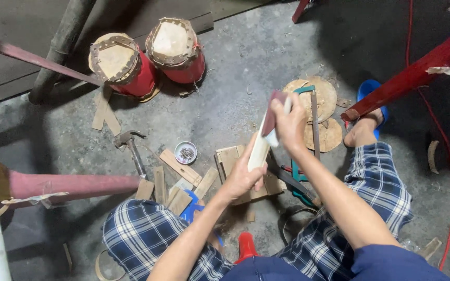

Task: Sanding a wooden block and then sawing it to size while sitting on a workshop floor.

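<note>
The person sits low over a concrete floor (246,67), knees apart in blue plaid trousers, so the work hangs between the legs above the scraps. The left hand (243,177) is wrapped closed around the near end of a pale wooden slat (259,151), holding it tilted up and away from the body; that firm grasp low down looks meant to steady the piece while the far end is worked. The right hand (289,122) is closed at the slat's far end, pinching a dark red strip (272,117), apparently sandpaper or a similar abrasive sheet, flat against the wood, which suits rubbing along its face.

Directly under the slat lies a small stack of cut wooden pieces (233,158), with more offcuts (183,171) spread to the left, all within arm's reach. A claw hammer (131,148) lies on the floor further left, beside a small round tin of nails (185,152). To the right of the slat a green-framed handsaw (300,177) rests over 2 round wooden discs (316,112). At the far side stand 2 small red drums (149,57) with laced hide tops, tipped toward the camera. A red cable (446,171) runs along the right edge.
</note>
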